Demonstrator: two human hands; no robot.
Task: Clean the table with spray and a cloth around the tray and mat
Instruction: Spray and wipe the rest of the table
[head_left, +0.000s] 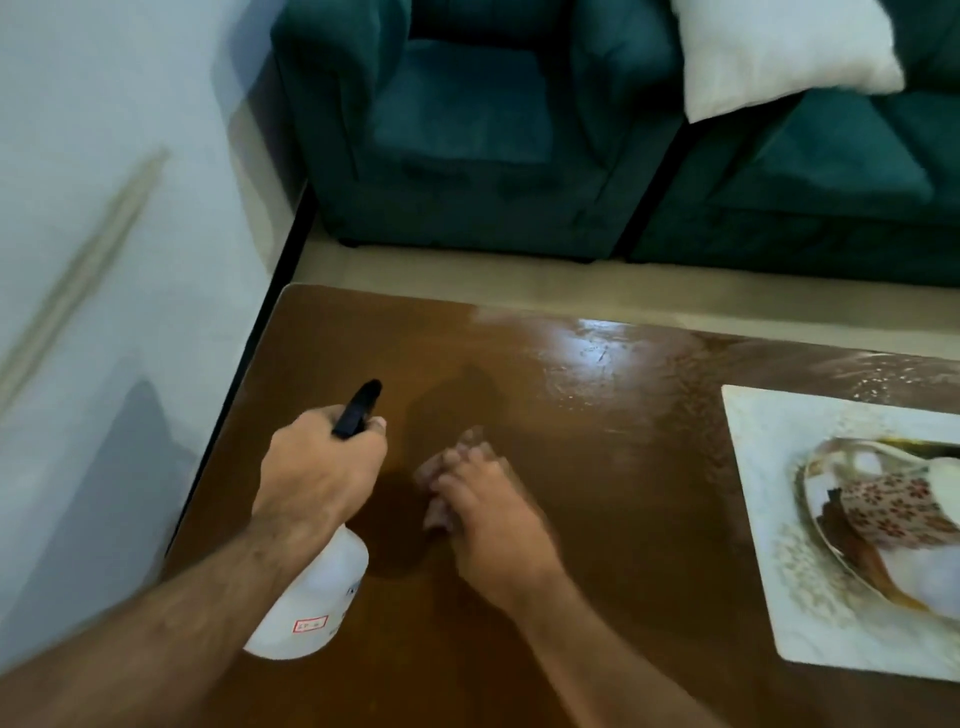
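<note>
My left hand (322, 467) grips the black head of a white spray bottle (311, 603), held above the left part of the brown wooden table (597, 493), nozzle pointing away from me. My right hand (488, 514) hovers low over the table just right of the bottle, blurred, fingers apart and holding nothing. A white rectangular mat (769, 519) lies at the right edge of the view with a shell-shaped tray (831, 467) on it. No cloth is visible.
The far middle of the table shines wet (597, 353). Patterned objects (883, 509) rest in the tray. A pale wall (114, 260) runs along the table's left side. A green armchair (467, 130), a green sofa (831, 182) and a white cushion (779, 47) stand beyond the far edge.
</note>
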